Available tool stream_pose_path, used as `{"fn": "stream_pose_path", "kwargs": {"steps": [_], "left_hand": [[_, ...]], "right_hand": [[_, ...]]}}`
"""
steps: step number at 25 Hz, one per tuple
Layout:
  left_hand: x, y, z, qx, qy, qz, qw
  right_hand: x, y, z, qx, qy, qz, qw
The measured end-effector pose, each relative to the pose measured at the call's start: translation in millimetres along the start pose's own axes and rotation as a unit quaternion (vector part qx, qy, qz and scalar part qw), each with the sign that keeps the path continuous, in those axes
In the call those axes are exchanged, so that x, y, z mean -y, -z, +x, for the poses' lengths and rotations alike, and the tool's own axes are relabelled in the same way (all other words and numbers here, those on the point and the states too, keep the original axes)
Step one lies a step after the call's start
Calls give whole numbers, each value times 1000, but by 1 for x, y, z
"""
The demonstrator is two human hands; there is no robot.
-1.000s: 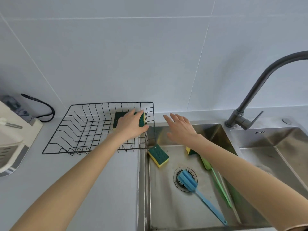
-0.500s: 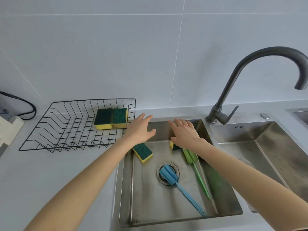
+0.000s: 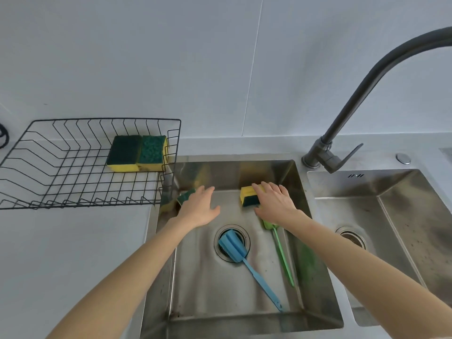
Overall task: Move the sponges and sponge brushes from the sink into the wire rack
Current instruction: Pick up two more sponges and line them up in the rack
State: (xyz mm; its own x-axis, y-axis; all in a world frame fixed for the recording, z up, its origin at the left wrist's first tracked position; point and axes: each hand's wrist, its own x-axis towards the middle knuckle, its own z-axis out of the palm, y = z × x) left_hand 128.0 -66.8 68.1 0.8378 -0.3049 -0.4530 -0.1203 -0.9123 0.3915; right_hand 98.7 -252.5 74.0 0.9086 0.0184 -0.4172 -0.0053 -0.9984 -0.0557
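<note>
Two yellow-and-green sponges [image 3: 124,152] [image 3: 152,152] lie side by side in the back right corner of the black wire rack [image 3: 105,119]. In the left basin of the sink [image 3: 232,172], my left hand [image 3: 198,209] hovers with fingers spread over a third sponge [image 3: 186,195] by the left wall, hiding most of it. My right hand [image 3: 276,204] grips a fourth sponge [image 3: 249,196] near the back wall, fingers on top and thumb at its near edge. A blue sponge brush [image 3: 232,245] lies across the drain. A green sponge brush [image 3: 281,250] lies to its right, its head under my right wrist.
A dark curved faucet [image 3: 354,94] stands behind the divider on the right, beside a second basin [image 3: 391,216]. The rack sits on the grey counter [image 3: 73,241] left of the sink. A black cable [image 3: 2,138] shows at the far left edge.
My left hand let go of a sponge in the rack and moved right and down into the sink over the left sponge. My right hand dropped onto the back sponge and closed on it.
</note>
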Motion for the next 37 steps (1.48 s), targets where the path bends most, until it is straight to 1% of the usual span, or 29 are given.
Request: {"fn": "stream_pose_path", "kwargs": {"steps": [4,7,11,17,20,22,24,27,31,34,37], "left_hand": [[18,-21,21,34,53,-30,998],[33,-35,35,42,122,-81,988],[50,-49,56,34,211,-166,963],[58,-64,76,13,289,-264,920],[58,-69,85,-31,309,-310,899],[59,-71,87,-63,320,-340,882],[60,-74,88,-89,329,-349,873],[62,-75,88,-107,334,-349,869],[67,-76,87,-107,326,-357,869],[62,-75,82,-94,306,-376,869],[52,-75,76,-87,271,-381,880]], "right_hand": [[-11,-21,24,22,-12,-1,1000],[-18,-31,44,27,-25,5,999],[-23,-47,69,23,-22,-4,999],[-26,-68,100,13,-13,-27,999],[-27,-76,108,5,-19,-19,1000],[-27,-81,110,-15,-18,-14,1000],[-28,-83,111,-31,-16,-7,999],[-32,-84,111,-43,-16,0,999],[-33,-83,109,-53,-17,3,998],[-28,-80,101,-66,-10,9,998],[-22,-73,91,-76,-1,27,997]]}}
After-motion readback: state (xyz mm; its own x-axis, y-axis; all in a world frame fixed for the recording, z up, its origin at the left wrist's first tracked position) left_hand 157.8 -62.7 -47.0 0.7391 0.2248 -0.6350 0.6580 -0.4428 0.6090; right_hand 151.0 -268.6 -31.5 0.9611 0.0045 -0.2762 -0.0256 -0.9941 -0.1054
